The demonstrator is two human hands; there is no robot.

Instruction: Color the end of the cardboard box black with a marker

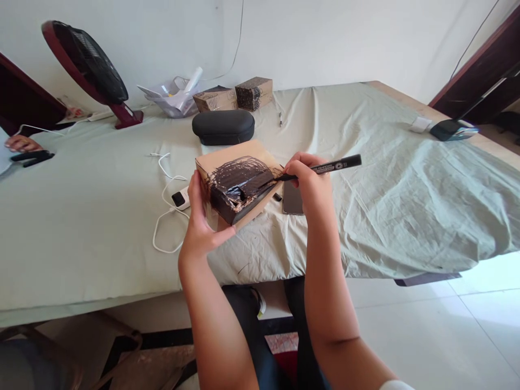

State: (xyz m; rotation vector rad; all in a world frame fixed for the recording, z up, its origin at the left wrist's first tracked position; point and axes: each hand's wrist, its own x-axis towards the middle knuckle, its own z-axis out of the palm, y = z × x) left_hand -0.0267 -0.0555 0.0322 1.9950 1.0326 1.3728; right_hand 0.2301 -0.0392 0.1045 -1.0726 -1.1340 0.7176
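Note:
A brown cardboard box [244, 173], tilted up above the cloth, carries dense black scribbling on its top and near side. Shiny black patches cover its torn near corner. My left hand [201, 227] grips the box at its left side, thumb along the lower edge. In my right hand [307, 176] is a black marker [339, 164], its tip touching the scribbled area near the right edge of the box. A small black cap-like piece [277, 197] and a dark phone [292, 198] lie on the cloth below, the phone partly hidden by my right hand.
Behind the box sit a black zip case [223, 127], two scribbled cardboard boxes [254, 93] and a plastic basket [174, 100]. A fan [91, 67] stands back left. A white cable [164, 187] loops at left. Another person's hand [22, 144] rests near the left edge.

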